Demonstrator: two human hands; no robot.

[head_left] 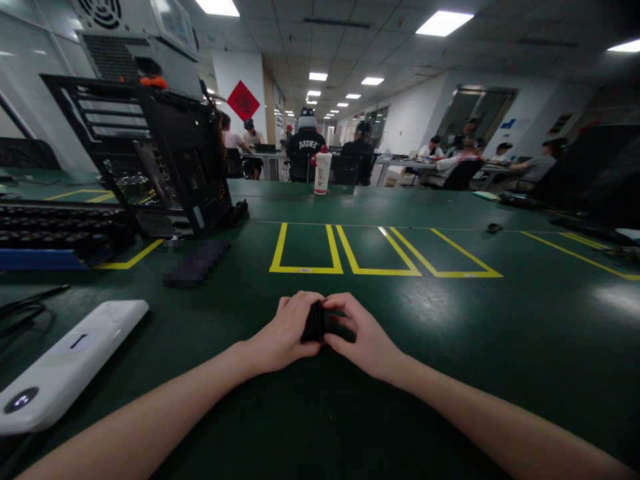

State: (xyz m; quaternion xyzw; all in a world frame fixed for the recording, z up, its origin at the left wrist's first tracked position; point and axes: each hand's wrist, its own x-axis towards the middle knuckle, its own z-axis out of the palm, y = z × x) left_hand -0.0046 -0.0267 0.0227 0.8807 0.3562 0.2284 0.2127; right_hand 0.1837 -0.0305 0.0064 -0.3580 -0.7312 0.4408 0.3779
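Observation:
Between my two hands, just above or on the green table (240, 420), is a small black object (315, 323) with a thin raised rim; its exact kind cannot be made out. My left hand (287, 332) is closed around its left side, fingers over the top and thumb below. On the other side, my right hand (367, 340) pinches the rim with curved fingertips and thumb, leaving a gap inside the grip. The fingers cover much of the object. Ahead of both hands, yellow tape (306, 270) marks several open-ended frames on the tabletop.
A white device (75, 363) and black cables (30, 310) lie at left. Behind them stand a black computer case (175, 160) and a blurred dark item (197, 263). A white-and-red cup (323, 173) is at the far edge, a small black ring (494, 228) at right. Several people sit beyond.

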